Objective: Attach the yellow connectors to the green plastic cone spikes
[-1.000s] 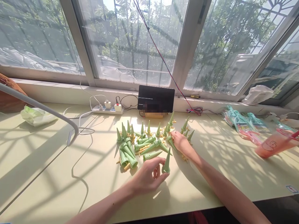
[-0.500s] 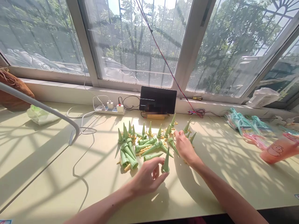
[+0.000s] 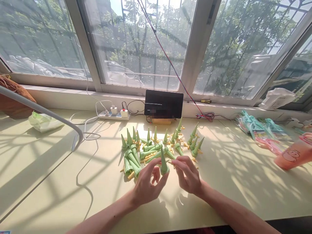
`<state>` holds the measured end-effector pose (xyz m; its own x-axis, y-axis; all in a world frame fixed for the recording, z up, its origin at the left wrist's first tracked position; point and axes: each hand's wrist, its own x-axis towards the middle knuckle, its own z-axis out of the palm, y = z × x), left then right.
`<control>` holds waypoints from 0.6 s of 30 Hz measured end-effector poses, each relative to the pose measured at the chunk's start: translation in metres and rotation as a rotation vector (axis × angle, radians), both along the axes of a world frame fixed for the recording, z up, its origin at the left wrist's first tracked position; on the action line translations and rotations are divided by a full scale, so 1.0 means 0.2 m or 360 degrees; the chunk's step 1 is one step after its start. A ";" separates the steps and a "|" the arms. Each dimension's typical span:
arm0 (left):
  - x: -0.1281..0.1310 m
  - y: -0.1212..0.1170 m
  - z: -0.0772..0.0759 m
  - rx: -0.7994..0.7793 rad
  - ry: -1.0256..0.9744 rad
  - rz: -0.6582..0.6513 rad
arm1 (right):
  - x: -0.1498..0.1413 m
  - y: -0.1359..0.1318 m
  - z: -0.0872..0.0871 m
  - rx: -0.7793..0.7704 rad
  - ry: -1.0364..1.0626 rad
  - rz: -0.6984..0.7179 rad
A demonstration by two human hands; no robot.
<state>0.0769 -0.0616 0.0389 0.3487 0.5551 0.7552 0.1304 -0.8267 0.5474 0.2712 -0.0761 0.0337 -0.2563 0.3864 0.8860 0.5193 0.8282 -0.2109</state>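
My left hand (image 3: 148, 182) grips a green plastic watering spike (image 3: 163, 162) near its wide base, tip pointing up. Close to its right side, my right hand (image 3: 188, 174) pinches a small yellow valve (image 3: 171, 161) between thumb and fingertips. A slight gap seems to lie between valve and spike. Behind both hands spreads a group of similar spikes: several lie on their sides (image 3: 133, 159), while others stand upright (image 3: 194, 131), many with yellow valves sticking out at the base. Loose yellow valves (image 3: 147, 157) lie among them, partly covered.
A dark tablet (image 3: 163, 104) leans on a stand at the back, beside a white power strip (image 3: 114, 115). A grey curved arm (image 3: 48, 109) crosses the left. At right are a pink cup (image 3: 293, 154) and packaged teal items (image 3: 258, 125). A plastic bag (image 3: 44, 122) lies left.
My right hand has come back from the right-hand spikes toward my left hand, now with a yellow valve in its fingertips. My left hand has shifted slightly left, still holding the spike.
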 end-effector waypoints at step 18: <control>0.00 0.02 -0.02 -0.0037 0.0107 0.0010 | -0.04 -0.01 -0.04 -0.0345 0.0348 0.0002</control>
<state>0.0774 -0.0584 0.0359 0.3948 0.5747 0.7168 0.1728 -0.8127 0.5564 0.2640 -0.0781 0.0267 -0.0693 0.5723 0.8171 0.4414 0.7521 -0.4894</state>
